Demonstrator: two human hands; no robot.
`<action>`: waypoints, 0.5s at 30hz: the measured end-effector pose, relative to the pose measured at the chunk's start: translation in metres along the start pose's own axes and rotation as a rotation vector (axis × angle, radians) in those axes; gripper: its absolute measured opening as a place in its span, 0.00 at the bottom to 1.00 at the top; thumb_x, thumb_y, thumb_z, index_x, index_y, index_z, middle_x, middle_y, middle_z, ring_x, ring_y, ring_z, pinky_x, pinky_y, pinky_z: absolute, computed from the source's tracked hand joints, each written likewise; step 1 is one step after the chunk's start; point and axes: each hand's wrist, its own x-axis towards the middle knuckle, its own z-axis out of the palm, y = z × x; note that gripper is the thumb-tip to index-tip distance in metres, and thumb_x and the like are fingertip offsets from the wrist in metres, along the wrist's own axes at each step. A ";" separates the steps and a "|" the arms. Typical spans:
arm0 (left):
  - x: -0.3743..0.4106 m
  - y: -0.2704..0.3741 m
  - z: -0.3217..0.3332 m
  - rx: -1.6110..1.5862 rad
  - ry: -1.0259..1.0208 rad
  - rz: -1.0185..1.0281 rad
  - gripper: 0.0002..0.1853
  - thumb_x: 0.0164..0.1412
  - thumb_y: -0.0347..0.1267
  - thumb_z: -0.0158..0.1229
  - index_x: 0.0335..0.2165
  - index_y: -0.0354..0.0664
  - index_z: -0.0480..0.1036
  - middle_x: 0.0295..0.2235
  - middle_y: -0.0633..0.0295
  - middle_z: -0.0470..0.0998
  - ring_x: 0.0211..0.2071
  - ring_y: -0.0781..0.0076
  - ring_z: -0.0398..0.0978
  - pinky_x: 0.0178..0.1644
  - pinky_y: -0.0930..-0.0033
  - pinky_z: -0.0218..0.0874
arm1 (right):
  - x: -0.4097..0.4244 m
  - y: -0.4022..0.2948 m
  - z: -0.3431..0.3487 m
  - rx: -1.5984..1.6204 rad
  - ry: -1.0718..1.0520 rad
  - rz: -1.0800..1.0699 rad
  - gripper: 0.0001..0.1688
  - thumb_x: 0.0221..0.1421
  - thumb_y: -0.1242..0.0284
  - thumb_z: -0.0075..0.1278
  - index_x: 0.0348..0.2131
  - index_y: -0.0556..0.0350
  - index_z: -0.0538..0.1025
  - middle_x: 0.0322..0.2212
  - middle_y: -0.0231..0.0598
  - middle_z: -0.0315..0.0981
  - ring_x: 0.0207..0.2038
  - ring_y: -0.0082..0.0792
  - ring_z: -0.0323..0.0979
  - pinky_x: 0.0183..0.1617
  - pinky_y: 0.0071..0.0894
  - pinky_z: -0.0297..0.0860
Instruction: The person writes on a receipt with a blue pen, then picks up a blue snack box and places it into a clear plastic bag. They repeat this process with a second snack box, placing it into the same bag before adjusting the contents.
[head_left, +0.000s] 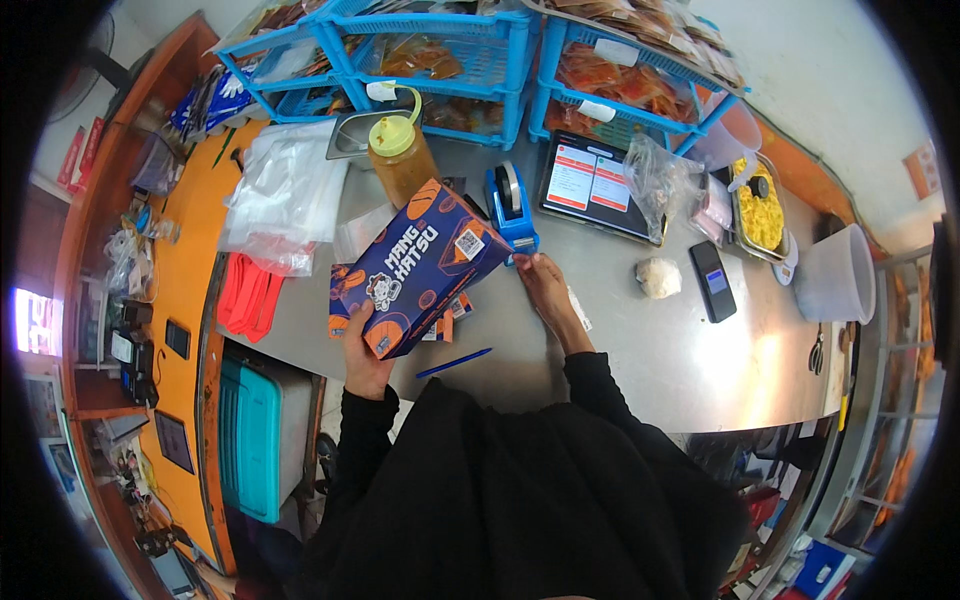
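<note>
My left hand (365, 352) grips the lower left end of a dark blue and orange printed cardboard food box (420, 277), held tilted above the steel table. The box bears writing, a cartoon figure and a printed code. My right hand (547, 289) has its fingertips at the front edge of a blue tape dispenser (512, 214), close to the box's right corner. Whether they pinch a bit of tape is too small to tell. Partly hidden beneath the box lie printed cards (440, 328). A blue pen (454, 363) rests nearer to me.
Behind stand a sauce squeeze bottle (403, 161), a tablet (589, 180) and blue stacked racks (442, 86). Plastic bags (289, 187) and red folded pouches (251, 296) lie left. Rightward are a wrapped ball (658, 277), a phone (712, 281) and a plastic tub (836, 274). Another person's hand (214, 577) shows lower left.
</note>
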 end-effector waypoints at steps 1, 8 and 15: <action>0.000 -0.001 -0.001 -0.020 0.005 -0.009 0.18 0.53 0.32 0.49 0.43 0.38 0.63 0.41 0.56 0.70 0.42 0.63 0.69 0.45 0.58 0.62 | -0.002 -0.001 0.001 -0.004 0.016 0.016 0.16 0.55 0.62 0.43 0.24 0.56 0.67 0.36 0.44 0.67 0.44 0.33 0.63 0.54 0.32 0.56; 0.000 0.000 -0.002 -0.061 -0.002 -0.048 0.19 0.52 0.31 0.51 0.43 0.37 0.62 0.40 0.57 0.70 0.41 0.64 0.69 0.45 0.60 0.63 | 0.006 -0.010 0.005 0.124 0.037 0.321 0.14 0.57 0.65 0.40 0.25 0.55 0.66 0.30 0.45 0.69 0.37 0.37 0.71 0.45 0.35 0.68; -0.003 -0.002 0.007 -0.158 0.001 -0.097 0.17 0.52 0.30 0.52 0.42 0.36 0.63 0.39 0.55 0.71 0.39 0.64 0.71 0.44 0.60 0.64 | 0.001 -0.008 0.021 -0.026 0.089 0.403 0.13 0.57 0.67 0.39 0.24 0.55 0.65 0.24 0.39 0.69 0.32 0.33 0.71 0.38 0.27 0.70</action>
